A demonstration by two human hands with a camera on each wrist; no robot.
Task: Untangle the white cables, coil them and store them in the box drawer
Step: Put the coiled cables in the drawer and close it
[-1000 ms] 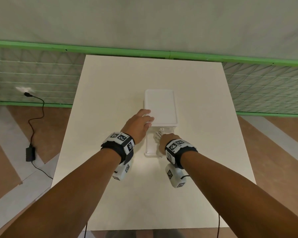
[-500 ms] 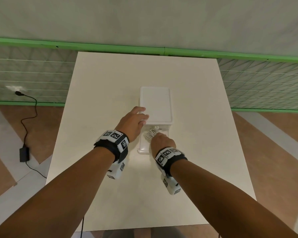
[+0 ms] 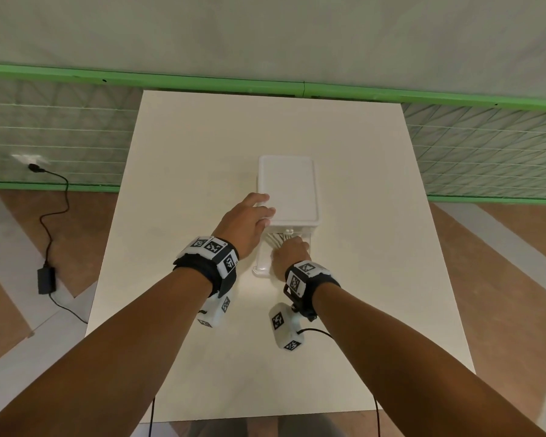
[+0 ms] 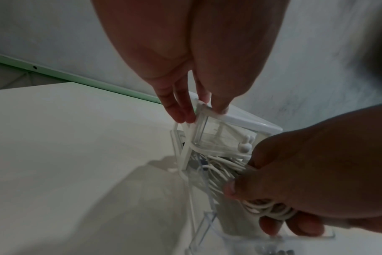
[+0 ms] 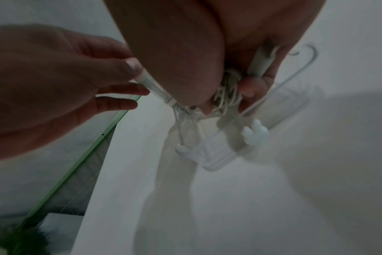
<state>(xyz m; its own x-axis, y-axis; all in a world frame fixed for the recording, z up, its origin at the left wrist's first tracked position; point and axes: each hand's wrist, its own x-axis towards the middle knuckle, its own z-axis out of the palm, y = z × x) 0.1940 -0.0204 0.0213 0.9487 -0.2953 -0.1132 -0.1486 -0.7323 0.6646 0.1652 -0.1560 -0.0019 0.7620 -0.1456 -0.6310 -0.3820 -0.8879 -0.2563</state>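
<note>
The white box point(image 3: 286, 187) stands mid-table with its clear drawer point(image 3: 261, 267) pulled out toward me. My left hand point(image 3: 249, 219) braces the box's near-left corner, thumb on the lid point(image 4: 220, 105) and straight fingers point(image 4: 181, 112) against the side. My right hand point(image 3: 292, 254) is down in the drawer, gripping a coiled bundle of white cable point(image 4: 222, 170), also seen between its fingers point(image 5: 227, 96). The drawer front carries a small rabbit-shaped knob point(image 5: 255, 132). The far part of the coil is hidden under the box.
The white table point(image 3: 360, 310) holds nothing else. Beyond its far edge run a green rail point(image 3: 202, 80) and netting. A black adapter with its cord point(image 3: 46, 279) lies on the floor at left.
The head view has shifted slightly. Both hands stay nearly where they were, the left on the box corner and the right holding the coil in the drawer.
</note>
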